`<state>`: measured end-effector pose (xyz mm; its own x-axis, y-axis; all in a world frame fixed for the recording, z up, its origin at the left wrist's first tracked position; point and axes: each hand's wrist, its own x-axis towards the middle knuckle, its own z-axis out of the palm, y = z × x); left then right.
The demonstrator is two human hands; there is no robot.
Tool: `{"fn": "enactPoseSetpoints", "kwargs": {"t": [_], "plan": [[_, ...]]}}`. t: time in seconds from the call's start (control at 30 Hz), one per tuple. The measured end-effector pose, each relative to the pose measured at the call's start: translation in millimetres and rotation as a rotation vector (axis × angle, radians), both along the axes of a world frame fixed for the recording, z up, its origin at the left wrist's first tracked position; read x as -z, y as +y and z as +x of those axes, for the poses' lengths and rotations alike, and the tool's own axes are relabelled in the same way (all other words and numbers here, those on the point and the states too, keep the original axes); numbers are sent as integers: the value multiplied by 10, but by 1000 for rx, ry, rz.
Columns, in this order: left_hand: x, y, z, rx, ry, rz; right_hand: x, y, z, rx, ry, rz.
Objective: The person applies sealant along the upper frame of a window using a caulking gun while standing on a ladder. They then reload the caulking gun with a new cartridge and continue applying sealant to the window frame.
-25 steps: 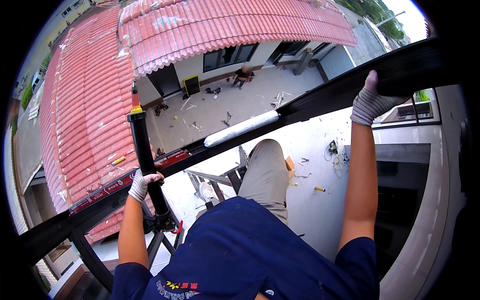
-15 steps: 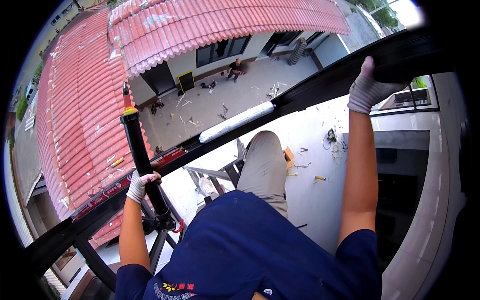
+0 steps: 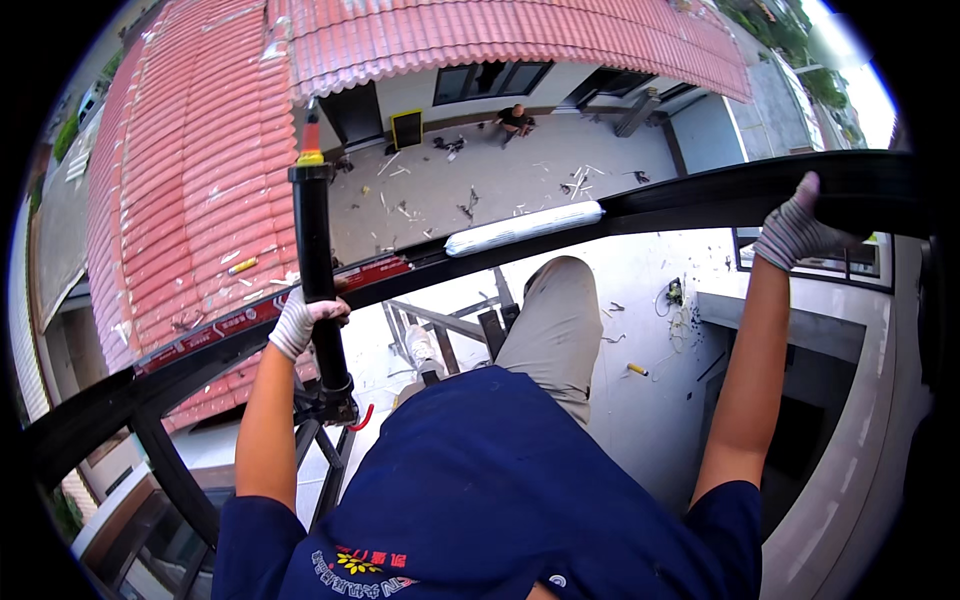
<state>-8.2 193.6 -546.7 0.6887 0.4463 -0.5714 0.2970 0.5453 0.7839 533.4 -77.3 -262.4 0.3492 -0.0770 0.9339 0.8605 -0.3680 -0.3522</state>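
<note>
My left hand (image 3: 310, 323), in a light knit glove with bare fingertips, is closed round the barrel of a black caulking gun (image 3: 317, 240). The gun stands almost upright, its orange-tipped nozzle up and a red hook at its lower end. At the right, my gloved right hand (image 3: 800, 235) grips a long black metal frame bar (image 3: 690, 195), thumb up and fingers partly hidden behind the bar. On the bar between my hands lies a white sausage-shaped sealant pack (image 3: 525, 228), touched by neither hand.
The bar is high above a littered yard, where another person (image 3: 515, 121) crouches. A red tiled roof (image 3: 200, 190) lies beyond the bar. Below me are dark metal ladder-like supports (image 3: 450, 325), a pale floor with scraps and a yellow tube (image 3: 637, 369).
The view has turned, so the bar looks more level and the yard sits further right. Both hands keep their holds; the sealant pack still lies on the bar.
</note>
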Motion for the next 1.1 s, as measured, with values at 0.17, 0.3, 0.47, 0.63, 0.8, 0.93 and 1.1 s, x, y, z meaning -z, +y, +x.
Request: {"fn": "enactPoseSetpoints", "kwargs": {"t": [0.17,0.3,0.47,0.63,0.8,0.93,1.1], "plan": [[-22,41,75,26,-13,-41,-85,-39,-30,5,56,10],[35,63,58,30,-15,-36,-74,-26,-3,42,-1,22],[-79,17,79,-3,21,-35,-51,-44,-13,38,42,19],[-72,21,65,5,19,-44,-49,-46,-4,40,40,0],[-47,36,81,20,22,-55,-57,-90,32,81,-14,-36],[-11,40,61,1,21,-72,-57,-85,37,38,-14,-34],[-18,34,85,11,27,-62,-29,-105,57,53,4,-34]]}}
